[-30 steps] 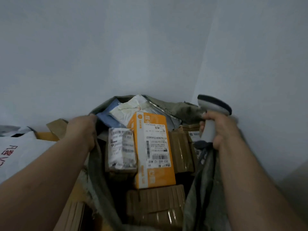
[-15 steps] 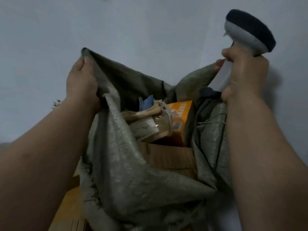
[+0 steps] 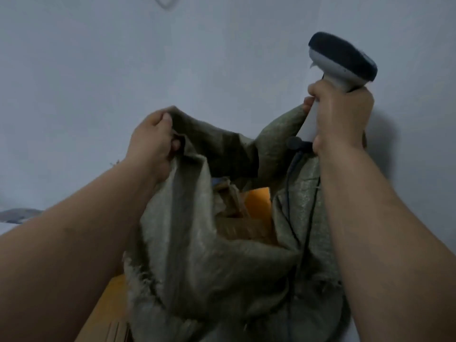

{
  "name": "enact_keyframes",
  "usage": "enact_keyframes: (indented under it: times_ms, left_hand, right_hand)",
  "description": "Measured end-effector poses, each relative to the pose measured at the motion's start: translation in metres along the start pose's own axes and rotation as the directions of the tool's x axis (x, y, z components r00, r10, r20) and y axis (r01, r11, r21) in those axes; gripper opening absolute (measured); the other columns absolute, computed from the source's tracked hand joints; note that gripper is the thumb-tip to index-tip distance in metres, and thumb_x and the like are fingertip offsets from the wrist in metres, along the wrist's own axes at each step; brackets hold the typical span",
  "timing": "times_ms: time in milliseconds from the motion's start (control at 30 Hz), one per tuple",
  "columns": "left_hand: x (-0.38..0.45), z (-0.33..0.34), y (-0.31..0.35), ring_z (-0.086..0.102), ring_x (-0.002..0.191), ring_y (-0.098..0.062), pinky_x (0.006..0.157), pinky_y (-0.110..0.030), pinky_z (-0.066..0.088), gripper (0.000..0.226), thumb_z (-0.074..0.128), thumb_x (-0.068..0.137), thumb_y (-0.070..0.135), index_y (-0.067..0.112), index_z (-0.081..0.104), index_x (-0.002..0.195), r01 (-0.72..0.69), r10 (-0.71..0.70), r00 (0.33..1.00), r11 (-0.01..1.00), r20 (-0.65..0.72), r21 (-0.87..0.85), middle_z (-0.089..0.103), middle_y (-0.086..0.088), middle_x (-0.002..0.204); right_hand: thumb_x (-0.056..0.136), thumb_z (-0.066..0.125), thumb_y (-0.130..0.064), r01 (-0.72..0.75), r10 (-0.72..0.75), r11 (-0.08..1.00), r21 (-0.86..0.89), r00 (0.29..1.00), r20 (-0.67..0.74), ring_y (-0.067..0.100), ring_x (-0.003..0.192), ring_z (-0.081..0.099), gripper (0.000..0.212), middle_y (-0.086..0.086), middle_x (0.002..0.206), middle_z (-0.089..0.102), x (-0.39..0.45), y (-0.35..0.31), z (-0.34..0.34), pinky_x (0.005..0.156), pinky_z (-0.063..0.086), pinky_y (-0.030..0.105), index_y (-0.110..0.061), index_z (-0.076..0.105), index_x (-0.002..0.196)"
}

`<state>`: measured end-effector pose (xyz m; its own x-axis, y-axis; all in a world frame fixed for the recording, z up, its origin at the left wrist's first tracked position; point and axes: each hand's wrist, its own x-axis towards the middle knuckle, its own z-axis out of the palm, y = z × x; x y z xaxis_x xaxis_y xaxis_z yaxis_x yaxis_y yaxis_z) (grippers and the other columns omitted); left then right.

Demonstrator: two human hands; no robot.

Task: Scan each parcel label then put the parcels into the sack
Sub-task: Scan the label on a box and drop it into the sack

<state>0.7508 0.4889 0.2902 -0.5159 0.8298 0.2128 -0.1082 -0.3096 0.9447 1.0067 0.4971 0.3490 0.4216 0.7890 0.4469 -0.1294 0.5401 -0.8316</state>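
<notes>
A grey-green woven sack (image 3: 197,262) hangs lifted in front of me, its mouth pulled up. My left hand (image 3: 153,144) grips the sack's left rim. My right hand (image 3: 340,119) holds a white and dark barcode scanner (image 3: 343,60) upright and pinches the sack's right rim against the handle. The scanner's dark cable (image 3: 306,218) runs down the sack's right side. Inside the narrowed opening I see an orange parcel (image 3: 259,201), a brown taped parcel (image 3: 241,228) and a crumpled wrapped parcel (image 3: 227,198). The rest of the contents are hidden by the cloth.
A plain pale wall (image 3: 123,70) fills the background. An orange-brown cardboard box (image 3: 108,312) lies below the sack at lower left. A bit of pale bag (image 3: 14,215) shows at the far left edge.
Both hands have raised the sack's rim from the low open position, closing the mouth over the parcels. Over the last half second my left hand dropped and moved right, narrowing the opening.
</notes>
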Motion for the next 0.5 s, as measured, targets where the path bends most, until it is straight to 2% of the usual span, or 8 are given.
enact_keyframes:
  times_ms: [67, 167, 233, 300, 367, 433, 500]
  left_hand:
    - [0.001, 0.02, 0.035, 0.046, 0.046, -0.011, 0.049, -0.023, 0.046, 0.027, 0.043, 0.106, 0.017, 0.021, 0.068, 0.095, -0.14, 0.142, 0.989, 0.989, 0.032, -0.051, 0.049, 0.003, 0.054]
    - [0.003, 0.031, 0.069, 0.055, 0.052, -0.013, 0.062, -0.028, 0.052, 0.027, 0.043, 0.103, 0.017, 0.022, 0.068, 0.094, -0.36, 0.364, 0.931, 0.93, 0.042, -0.069, 0.055, 0.005, 0.055]
    - [0.004, 0.029, 0.068, 0.062, 0.062, -0.014, 0.073, -0.03, 0.056, 0.027, 0.044, 0.103, 0.02, 0.026, 0.069, 0.095, -0.413, 0.412, 0.908, 0.911, 0.069, -0.009, 0.061, 0.005, 0.059]
    - [0.003, 0.021, 0.041, 0.064, 0.072, -0.016, 0.078, -0.03, 0.056, 0.028, 0.043, 0.104, 0.02, 0.026, 0.069, 0.096, -0.313, 0.305, 0.945, 0.948, 0.118, 0.052, 0.065, 0.001, 0.067]
    - [-0.003, 0.006, -0.001, 0.061, 0.074, -0.018, 0.071, -0.027, 0.053, 0.03, 0.039, 0.107, 0.015, 0.019, 0.066, 0.097, -0.109, 0.094, 0.984, 0.989, 0.15, 0.099, 0.064, -0.006, 0.077]
    - [-0.014, -0.011, -0.041, 0.057, 0.068, -0.016, 0.06, -0.023, 0.05, 0.03, 0.038, 0.106, 0.012, 0.015, 0.064, 0.092, 0.121, -0.133, 0.989, 0.981, 0.071, 0.152, 0.06, -0.009, 0.079]
    - [-0.025, -0.031, -0.069, 0.054, 0.061, -0.015, 0.05, -0.021, 0.049, 0.025, 0.044, 0.104, 0.011, 0.013, 0.063, 0.088, 0.274, -0.262, 0.961, 0.943, -0.09, 0.19, 0.056, -0.009, 0.075]
  right_hand:
    - [0.072, 0.066, -0.005, 0.138, -0.138, 0.99, -0.002, 0.99, -0.023, 0.007, 0.058, 0.059, 0.017, -0.011, 0.059, 0.061, 0.003, -0.017, 0.01, 0.061, 0.055, 0.027, -0.019, 0.057, 0.076]
    - [0.069, 0.068, -0.005, 0.312, -0.313, 0.95, -0.019, 0.946, -0.08, 0.003, 0.057, 0.055, 0.023, -0.019, 0.057, 0.058, 0.012, -0.036, 0.012, 0.061, 0.053, 0.028, -0.023, 0.054, 0.072]
    - [0.069, 0.069, -0.009, 0.337, -0.342, 0.939, -0.061, 0.935, -0.093, 0.007, 0.063, 0.059, 0.022, -0.019, 0.063, 0.061, 0.016, -0.034, 0.006, 0.064, 0.054, 0.03, -0.024, 0.053, 0.072]
    - [0.069, 0.071, -0.012, 0.256, -0.265, 0.958, -0.127, 0.962, -0.065, 0.015, 0.071, 0.065, 0.018, -0.008, 0.073, 0.066, 0.013, -0.017, -0.003, 0.068, 0.056, 0.033, -0.022, 0.057, 0.075]
    - [0.07, 0.071, -0.011, 0.114, -0.118, 0.975, -0.191, 0.993, -0.009, 0.009, 0.064, 0.063, 0.014, -0.007, 0.07, 0.066, 0.005, 0.011, -0.014, 0.062, 0.054, 0.03, -0.019, 0.063, 0.077]
    - [0.07, 0.071, -0.013, -0.052, 0.065, 0.951, -0.304, 0.997, 0.032, 0.006, 0.06, 0.063, 0.011, -0.006, 0.065, 0.068, -0.008, 0.041, -0.026, 0.059, 0.053, 0.027, -0.014, 0.068, 0.08]
    - [0.073, 0.071, -0.015, -0.184, 0.217, 0.919, -0.35, 0.974, 0.059, 0.009, 0.066, 0.07, 0.015, -0.002, 0.068, 0.073, -0.02, 0.066, -0.039, 0.065, 0.056, 0.03, -0.011, 0.072, 0.087]
